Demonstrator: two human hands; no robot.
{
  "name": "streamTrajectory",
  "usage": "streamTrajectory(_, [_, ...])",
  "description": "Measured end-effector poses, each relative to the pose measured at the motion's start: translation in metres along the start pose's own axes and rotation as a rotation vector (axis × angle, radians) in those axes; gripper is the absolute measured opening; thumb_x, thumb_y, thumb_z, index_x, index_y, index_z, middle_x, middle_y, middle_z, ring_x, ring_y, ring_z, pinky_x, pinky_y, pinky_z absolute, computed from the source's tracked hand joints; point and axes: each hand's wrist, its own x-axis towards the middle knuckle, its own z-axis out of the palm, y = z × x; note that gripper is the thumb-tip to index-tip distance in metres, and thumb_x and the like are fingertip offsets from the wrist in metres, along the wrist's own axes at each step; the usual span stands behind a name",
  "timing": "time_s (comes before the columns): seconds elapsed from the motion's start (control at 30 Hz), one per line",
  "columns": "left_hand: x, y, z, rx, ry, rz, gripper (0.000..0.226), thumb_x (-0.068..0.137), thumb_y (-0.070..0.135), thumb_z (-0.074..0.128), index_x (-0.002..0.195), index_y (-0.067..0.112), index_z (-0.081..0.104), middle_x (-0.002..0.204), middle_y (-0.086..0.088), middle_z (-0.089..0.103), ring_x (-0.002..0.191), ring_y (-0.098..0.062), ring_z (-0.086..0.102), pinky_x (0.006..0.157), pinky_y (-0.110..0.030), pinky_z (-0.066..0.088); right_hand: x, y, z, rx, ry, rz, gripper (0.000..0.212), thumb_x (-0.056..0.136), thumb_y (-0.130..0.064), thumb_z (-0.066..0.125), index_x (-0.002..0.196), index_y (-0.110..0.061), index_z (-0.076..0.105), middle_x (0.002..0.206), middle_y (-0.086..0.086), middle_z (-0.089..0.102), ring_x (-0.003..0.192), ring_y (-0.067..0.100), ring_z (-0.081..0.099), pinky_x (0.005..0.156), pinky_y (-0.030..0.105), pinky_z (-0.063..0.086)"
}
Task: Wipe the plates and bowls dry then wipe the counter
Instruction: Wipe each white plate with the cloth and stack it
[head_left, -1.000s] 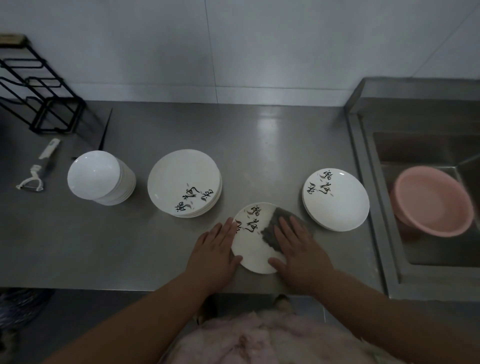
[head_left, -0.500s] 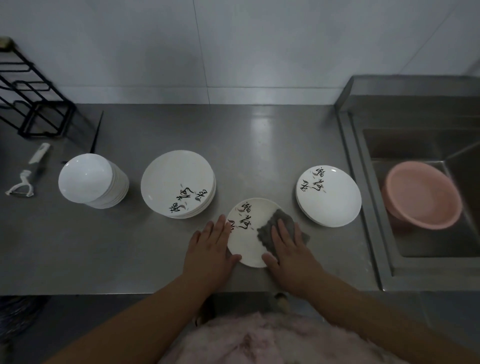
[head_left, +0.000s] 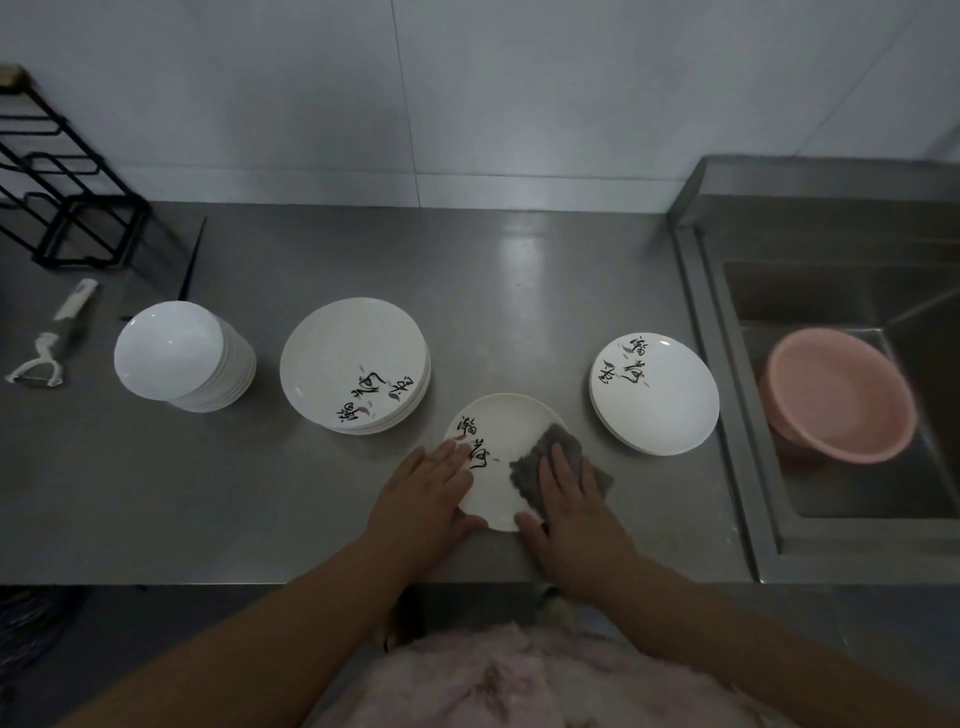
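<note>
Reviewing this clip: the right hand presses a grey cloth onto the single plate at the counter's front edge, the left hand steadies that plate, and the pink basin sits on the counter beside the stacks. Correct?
Not quite. The pink basin sits in the sink, not on the counter, as the head view shows. The rest holds: right hand on grey cloth, left hand steadying the plate.

We see bare table (head_left: 519, 291) across the upper centre of the frame, and more along the lower left edge. Left of centre, the plate stack (head_left: 355, 365) and bowl stack (head_left: 182, 356) block passage; the second plate stack (head_left: 654, 393) and the sink (head_left: 841, 395) wall close the right.
</note>
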Motion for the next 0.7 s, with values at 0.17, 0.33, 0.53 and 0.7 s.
streamTrajectory(0.17, [-0.002, 0.000, -0.002, -0.029, -0.006, 0.006, 0.049, 0.080, 0.062, 0.068, 0.112, 0.025, 0.066, 0.155, 0.000, 0.049, 0.145, -0.018, 0.042, 0.116, -0.046, 0.036, -0.005, -0.009, -0.008, 0.024, -0.075, 0.050, 0.097, 0.094, -0.078, 0.009, 0.165, -0.012, -0.004, 0.169, 0.006, -0.021, 0.154, 0.042, -0.019, 0.128, 0.051, -0.006])
streamTrajectory(0.33, [-0.002, 0.003, -0.001, -0.047, 0.020, -0.017, 0.026, 0.081, 0.047, 0.073, 0.101, 0.031, 0.069, 0.145, 0.000, 0.059, 0.135, -0.021, 0.054, 0.105, -0.045, 0.046, 0.032, 0.007, -0.031, -0.008, 0.044, 0.006, 0.107, 0.078, -0.075, -0.005, 0.165, -0.015, 0.004, 0.172, 0.004, -0.015, 0.156, 0.039, -0.016, 0.126, 0.044, -0.007])
streamTrajectory(0.53, [0.003, 0.018, -0.008, -0.028, 0.032, -0.046, 0.035, 0.074, 0.063, 0.065, 0.093, 0.033, 0.064, 0.116, 0.008, 0.064, 0.107, -0.021, 0.057, 0.089, -0.043, 0.039, -0.011, -0.003, -0.001, 0.032, -0.075, -0.016, 0.128, 0.067, -0.094, -0.020, 0.165, -0.014, 0.002, 0.171, 0.007, -0.017, 0.156, 0.041, -0.015, 0.127, 0.047, -0.002])
streamTrajectory(0.7, [0.015, 0.006, -0.023, 0.004, 0.002, 0.038, 0.053, 0.078, 0.071, 0.055, 0.112, 0.034, 0.071, 0.119, 0.008, 0.063, 0.116, -0.018, 0.057, 0.096, -0.045, 0.040, 0.019, 0.026, -0.035, 0.022, -0.012, -0.039, 0.130, 0.066, -0.094, -0.023, 0.165, -0.017, 0.013, 0.173, -0.001, -0.006, 0.157, 0.036, -0.012, 0.129, 0.048, 0.001])
